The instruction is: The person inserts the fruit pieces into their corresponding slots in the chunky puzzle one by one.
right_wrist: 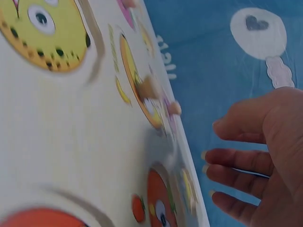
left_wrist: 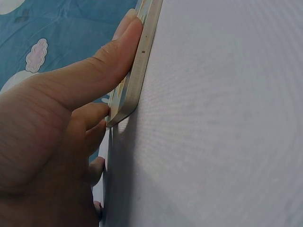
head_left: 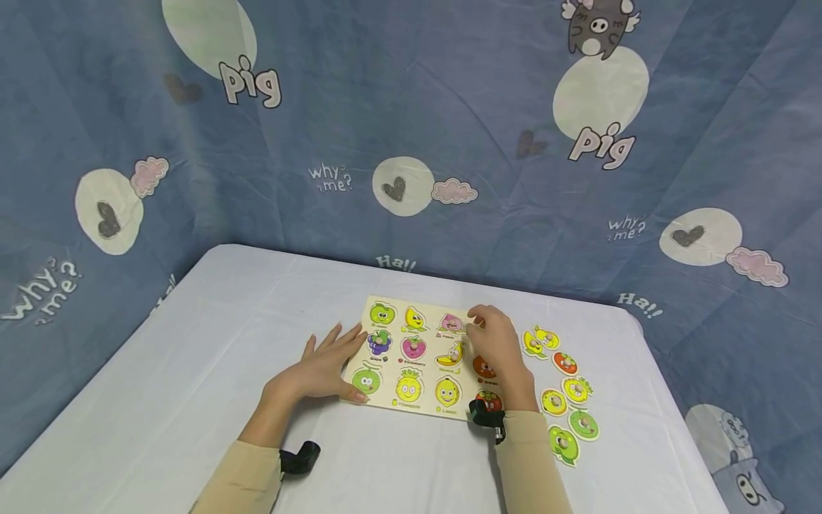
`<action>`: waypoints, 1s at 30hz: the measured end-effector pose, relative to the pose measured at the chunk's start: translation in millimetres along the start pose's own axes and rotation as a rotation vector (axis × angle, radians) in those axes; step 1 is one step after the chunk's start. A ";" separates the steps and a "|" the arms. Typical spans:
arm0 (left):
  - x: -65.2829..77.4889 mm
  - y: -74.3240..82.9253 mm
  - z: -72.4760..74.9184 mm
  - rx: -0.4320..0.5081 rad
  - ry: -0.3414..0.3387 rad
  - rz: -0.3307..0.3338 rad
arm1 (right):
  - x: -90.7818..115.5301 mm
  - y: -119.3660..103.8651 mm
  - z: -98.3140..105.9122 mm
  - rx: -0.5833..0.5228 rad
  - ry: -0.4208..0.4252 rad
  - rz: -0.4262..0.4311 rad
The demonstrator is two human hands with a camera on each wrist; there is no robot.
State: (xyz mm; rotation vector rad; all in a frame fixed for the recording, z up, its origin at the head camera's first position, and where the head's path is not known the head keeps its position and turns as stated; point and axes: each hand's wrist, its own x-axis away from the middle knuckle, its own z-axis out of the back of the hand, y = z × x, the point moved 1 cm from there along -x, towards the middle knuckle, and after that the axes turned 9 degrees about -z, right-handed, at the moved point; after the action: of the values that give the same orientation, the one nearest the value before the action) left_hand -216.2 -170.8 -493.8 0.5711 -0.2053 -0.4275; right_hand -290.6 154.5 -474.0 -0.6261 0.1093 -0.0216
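Observation:
A cream wooden fruit puzzle board [head_left: 429,389] lies on the table. My left hand [head_left: 324,368] rests along its left side, fingers extended, the thumb [left_wrist: 106,64] pressing the front edge near the corner. My right hand [head_left: 497,343] hovers at the board's back right, thumb and fingers apart with nothing between them in the right wrist view. Knobbed pieces sit on the board: a banana [head_left: 452,355], a peach [head_left: 451,323], a strawberry [head_left: 414,348] and grapes [head_left: 379,344]. The right hand and wrist cover part of the right column, where an orange picture [head_left: 484,367] shows.
Right of the board lie several loose knobbed pieces, among them a tomato [head_left: 565,363], a pineapple [head_left: 576,390], a lemon [head_left: 554,402], a melon [head_left: 584,424] and a green apple [head_left: 563,444]. A white cloth covers the table [head_left: 385,464]; a blue printed curtain [head_left: 334,128] hangs behind.

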 end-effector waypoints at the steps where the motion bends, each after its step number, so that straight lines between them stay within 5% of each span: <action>1: 0.1 0.0 0.2 0.000 -0.001 0.002 | -0.3 1.4 1.9 0.000 -0.003 -0.010; 30: -0.2 0.3 0.2 -0.005 0.020 -0.005 | 1.5 46.5 29.2 -0.014 0.073 -0.181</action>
State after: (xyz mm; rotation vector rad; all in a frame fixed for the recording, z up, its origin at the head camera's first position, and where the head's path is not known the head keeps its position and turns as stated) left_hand -216.3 -170.6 -493.5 0.5705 -0.1831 -0.4270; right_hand -286.5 209.1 -477.9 -0.6479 0.1234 -0.2188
